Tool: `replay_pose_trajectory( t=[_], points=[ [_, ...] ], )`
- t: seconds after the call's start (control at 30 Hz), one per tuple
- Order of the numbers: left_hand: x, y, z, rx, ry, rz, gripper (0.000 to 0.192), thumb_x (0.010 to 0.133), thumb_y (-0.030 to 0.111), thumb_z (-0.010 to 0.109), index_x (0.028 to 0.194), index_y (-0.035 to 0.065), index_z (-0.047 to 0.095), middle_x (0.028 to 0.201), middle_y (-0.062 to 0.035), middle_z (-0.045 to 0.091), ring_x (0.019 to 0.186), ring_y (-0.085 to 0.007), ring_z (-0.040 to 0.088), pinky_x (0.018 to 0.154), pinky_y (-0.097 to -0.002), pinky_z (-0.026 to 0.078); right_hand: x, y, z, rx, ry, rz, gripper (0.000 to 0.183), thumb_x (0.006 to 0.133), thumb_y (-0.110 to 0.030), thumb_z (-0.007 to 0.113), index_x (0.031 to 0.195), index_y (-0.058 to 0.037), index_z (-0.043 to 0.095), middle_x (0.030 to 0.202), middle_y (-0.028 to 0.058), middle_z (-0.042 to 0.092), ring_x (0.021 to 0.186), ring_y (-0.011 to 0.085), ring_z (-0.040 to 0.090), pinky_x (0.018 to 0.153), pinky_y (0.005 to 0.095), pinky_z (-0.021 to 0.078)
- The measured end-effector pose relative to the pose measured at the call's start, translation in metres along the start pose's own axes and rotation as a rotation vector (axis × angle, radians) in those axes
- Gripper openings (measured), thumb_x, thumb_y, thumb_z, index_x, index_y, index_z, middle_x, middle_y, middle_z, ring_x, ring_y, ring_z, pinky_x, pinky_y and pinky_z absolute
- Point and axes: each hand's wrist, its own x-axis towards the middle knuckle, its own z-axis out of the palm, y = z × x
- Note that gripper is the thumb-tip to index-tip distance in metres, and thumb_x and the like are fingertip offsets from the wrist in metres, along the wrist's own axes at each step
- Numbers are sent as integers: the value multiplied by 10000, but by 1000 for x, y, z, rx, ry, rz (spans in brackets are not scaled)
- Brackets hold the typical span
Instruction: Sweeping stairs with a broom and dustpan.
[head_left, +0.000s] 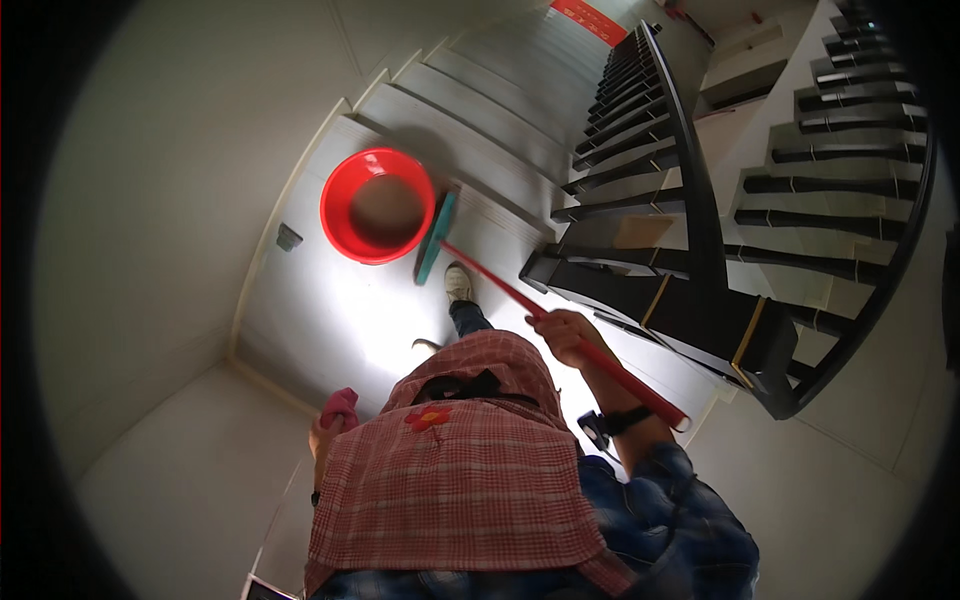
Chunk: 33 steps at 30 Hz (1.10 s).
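My right hand (562, 337) is closed around the red handle (495, 281) of a broom, whose end passes back over my forearm. The handle slants to a teal broom head (436, 240) with dark bristles, low by the landing floor; whether it touches the floor I cannot tell. Right beside the head stands a red plastic bucket (335, 206) with murky brownish liquid (386, 214) inside. At my left side, my left hand (322, 436) grips a bunched pink cloth (340, 409), and the apron partly hides that arm.
Stairs (457, 105) lead off from the landing beyond the bucket. A black baluster railing (697, 225) with a thick newel post (675, 315) borders the right. Walls (172, 187) close the left side; a small grey object (289, 238) is near the skirting. My shoe (458, 283) is close to the broom head.
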Motion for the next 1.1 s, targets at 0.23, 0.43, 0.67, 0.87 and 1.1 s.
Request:
replay_pose_trajectory(
  t=[0.23,0.43,0.67,0.87,1.1],
  points=[
    [-58,-61,21,-20,-18,-223,633,622,454,626,1087,44,497,1022,-185,559,947,-298,545,792,-391,429,58,-57,20,-481,-146,-247,180,872,-130,389,993,-4,434,567,-39,343,386,50,314,325,191,264],
    [-68,-203,93,12,-25,-246,588,638,463,605,1050,51,527,1000,-179,571,947,-310,544,794,-385,432,45,-23,45,-903,19,-310,143,881,-193,406,801,-96,473,498,-67,263,346,27,231,292,163,184],
    [-99,-108,86,-47,-37,-256,546,636,459,605,1010,65,553,952,-182,581,927,-320,545,801,-379,429,-38,73,53,-543,214,95,258,893,-141,320,1028,46,436,567,-8,320,384,69,295,306,211,263],
    [-98,-99,101,-122,66,-144,551,660,458,590,1048,70,536,1006,-154,566,943,-321,533,805,-374,427,15,109,-15,-231,386,397,295,888,-132,290,1089,82,314,625,18,369,412,75,379,303,204,313],
    [-139,-104,83,-136,81,-157,534,665,444,590,1035,63,536,972,-180,570,912,-334,543,790,-378,435,194,115,-82,-546,409,717,333,861,-125,363,1145,41,310,576,-14,368,357,56,345,303,187,311]
  ],
)
